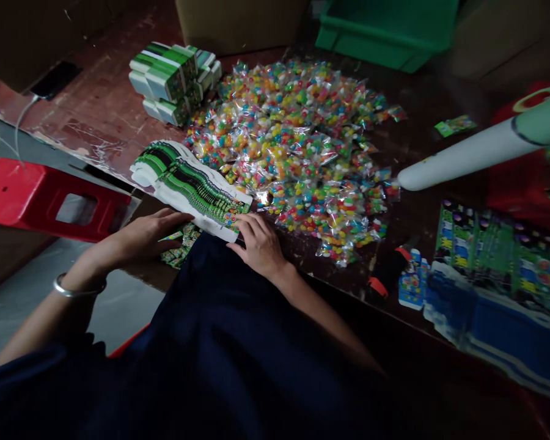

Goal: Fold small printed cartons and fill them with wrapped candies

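Observation:
A fanned row of flat green-and-white printed cartons [187, 186] lies along the table's near edge, just in front of my body. My right hand [262, 247] grips the right end of this row, fingers on the printed face and thumb at the near edge. At the row's near side is my left hand [146, 237], its fingers stretched out and the fingertips against the white edges. Below that hand, small green packets [178, 250] show in a cardboard box. Beyond the row spreads a big heap of clear bags of coloured candies [297, 146].
Banded carton stacks [169, 76] stand behind the row. A green bin [385, 33] is at the back, and a pale tube [467, 150] juts in from the right. Printed sheets [499, 269] and a black-and-red tool [389, 272] lie at right; a red stool [50, 198] stands at left.

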`<state>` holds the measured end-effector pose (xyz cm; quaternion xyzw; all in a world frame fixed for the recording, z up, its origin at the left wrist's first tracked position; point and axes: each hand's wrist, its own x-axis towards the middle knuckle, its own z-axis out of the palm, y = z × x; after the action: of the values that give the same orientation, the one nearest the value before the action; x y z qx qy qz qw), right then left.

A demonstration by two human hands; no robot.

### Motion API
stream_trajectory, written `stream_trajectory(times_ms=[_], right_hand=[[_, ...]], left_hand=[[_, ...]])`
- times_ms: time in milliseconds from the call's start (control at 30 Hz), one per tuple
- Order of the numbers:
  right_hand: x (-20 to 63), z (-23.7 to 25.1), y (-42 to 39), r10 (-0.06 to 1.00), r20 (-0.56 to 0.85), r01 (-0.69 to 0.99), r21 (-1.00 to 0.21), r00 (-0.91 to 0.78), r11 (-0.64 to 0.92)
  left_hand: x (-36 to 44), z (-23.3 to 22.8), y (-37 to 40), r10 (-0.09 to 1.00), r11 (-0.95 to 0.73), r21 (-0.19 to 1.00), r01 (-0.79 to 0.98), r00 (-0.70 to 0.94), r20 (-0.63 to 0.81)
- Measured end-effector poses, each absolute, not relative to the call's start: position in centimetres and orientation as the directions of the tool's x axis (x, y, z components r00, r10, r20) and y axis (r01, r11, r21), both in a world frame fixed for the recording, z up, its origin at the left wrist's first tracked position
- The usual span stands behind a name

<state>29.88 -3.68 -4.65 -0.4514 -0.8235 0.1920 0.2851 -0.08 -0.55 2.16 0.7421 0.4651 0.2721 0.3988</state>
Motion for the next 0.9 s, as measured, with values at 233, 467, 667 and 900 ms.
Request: stream_trajectory(times_ms=[233,467,667,900], right_hand=[[31.1,-4.6,-3.7,0.837,0.369,0.557,-0.627,-0.404,0.545],[33.3,-2.8,-6.7,0.737,0.602,0.596,-0.481,-0.308,0.643],[33.2,-1.0,-7.8,0.669,0.663,0.493,-0.482,-0.335,0.724],[34.9,0.7,-6.6,0.893,0.343,0.477,-0.758,-0.29,0.446]], left_hand=[[4.0,2.6,-1.4,0.828,-0.004,0.857,0.515,0.483,-0.286],[10.8,-0.2,-1.7,0.759,0.577,0.784,-0.227,0.503,-0.413],[13.7,-0.4,-1.4,0.732,0.626,0.677,-0.386,0.591,-0.34],[13.4,0.2,-1.4,0.671,0.541,0.803,-0.25,0.704,-0.232]])
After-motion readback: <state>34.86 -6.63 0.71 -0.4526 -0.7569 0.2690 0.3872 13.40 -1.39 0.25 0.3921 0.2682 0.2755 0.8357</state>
